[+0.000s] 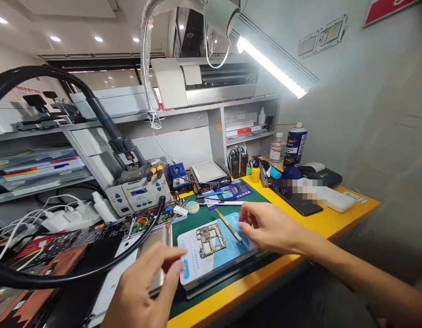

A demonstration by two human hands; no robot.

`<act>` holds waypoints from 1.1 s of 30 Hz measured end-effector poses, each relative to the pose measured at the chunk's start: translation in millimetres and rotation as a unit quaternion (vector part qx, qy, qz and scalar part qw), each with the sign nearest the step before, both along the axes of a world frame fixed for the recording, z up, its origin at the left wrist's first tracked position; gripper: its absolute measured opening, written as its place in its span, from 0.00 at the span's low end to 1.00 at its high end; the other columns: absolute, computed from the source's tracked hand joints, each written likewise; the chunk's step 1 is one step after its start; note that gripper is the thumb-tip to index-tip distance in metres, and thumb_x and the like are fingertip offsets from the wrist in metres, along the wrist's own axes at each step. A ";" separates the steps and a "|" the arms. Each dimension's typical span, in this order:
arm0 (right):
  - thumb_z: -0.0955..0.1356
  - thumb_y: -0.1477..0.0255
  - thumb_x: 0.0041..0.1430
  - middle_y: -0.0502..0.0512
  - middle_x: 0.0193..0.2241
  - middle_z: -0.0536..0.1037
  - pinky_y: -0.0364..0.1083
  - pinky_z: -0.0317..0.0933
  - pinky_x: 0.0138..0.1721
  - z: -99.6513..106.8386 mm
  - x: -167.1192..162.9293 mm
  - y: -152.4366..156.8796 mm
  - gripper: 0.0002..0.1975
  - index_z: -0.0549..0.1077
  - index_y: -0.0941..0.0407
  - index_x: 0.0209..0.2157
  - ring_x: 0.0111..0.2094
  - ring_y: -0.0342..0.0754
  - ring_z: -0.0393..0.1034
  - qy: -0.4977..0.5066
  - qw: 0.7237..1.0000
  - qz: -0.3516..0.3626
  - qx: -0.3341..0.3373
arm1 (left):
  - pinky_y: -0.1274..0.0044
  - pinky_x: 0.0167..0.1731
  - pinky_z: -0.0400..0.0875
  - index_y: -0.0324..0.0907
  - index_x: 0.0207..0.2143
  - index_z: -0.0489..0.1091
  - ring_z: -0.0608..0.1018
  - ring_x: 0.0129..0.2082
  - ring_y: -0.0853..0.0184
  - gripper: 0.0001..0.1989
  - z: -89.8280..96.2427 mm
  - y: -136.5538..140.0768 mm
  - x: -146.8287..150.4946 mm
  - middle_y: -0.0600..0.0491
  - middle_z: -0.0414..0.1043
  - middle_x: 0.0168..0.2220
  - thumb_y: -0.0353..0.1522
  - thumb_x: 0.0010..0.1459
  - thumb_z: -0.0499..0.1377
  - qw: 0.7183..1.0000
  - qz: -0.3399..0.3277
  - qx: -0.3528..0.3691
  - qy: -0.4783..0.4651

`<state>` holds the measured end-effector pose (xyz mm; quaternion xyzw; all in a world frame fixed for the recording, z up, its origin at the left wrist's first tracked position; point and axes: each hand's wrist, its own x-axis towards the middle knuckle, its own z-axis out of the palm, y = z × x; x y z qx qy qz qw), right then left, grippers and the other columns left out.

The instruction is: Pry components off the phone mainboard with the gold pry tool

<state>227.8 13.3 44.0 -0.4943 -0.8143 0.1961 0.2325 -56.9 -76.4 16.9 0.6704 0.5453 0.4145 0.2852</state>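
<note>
My left hand (pixel 144 284) hovers by the near left corner of a thick blue-and-white booklet-like block (pixel 193 269). Its thumb and index finger are apart, and nothing shows between them. Above the block's right side is my right hand (pixel 265 225), with bent fingers and a gap between thumb and index finger; I see nothing held there. A bare phone circuit board (pixel 211 239) or its printed picture is on the block's top. A slim gold-coloured pen-like tool (pixel 228 225) lies slantwise just left of my right fingers. Beneath is a green work mat (pixel 183 228).
A black hose (pixel 122 266) arcs across the left, before a soldering or hot-air station (pixel 139 193). Loose circuit boards (pixel 142 223) lie nearby. To the right are a black phone (pixel 296 200), a yellow bottle (pixel 255 173) and a spray can (pixel 295 145). A bright lamp (pixel 272 61) hangs overhead.
</note>
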 end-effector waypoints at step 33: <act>0.50 0.32 0.51 0.73 0.70 0.49 0.72 0.63 0.50 3.8 -50.5 95.0 0.57 0.69 0.68 0.57 0.66 0.75 0.50 0.467 0.562 0.365 -0.577 | 0.57 0.67 0.55 0.32 0.70 0.38 0.57 0.69 0.49 0.50 -0.6 97.1 -11.1 0.32 0.49 0.69 0.57 0.61 0.52 0.653 -0.220 -0.241 -0.684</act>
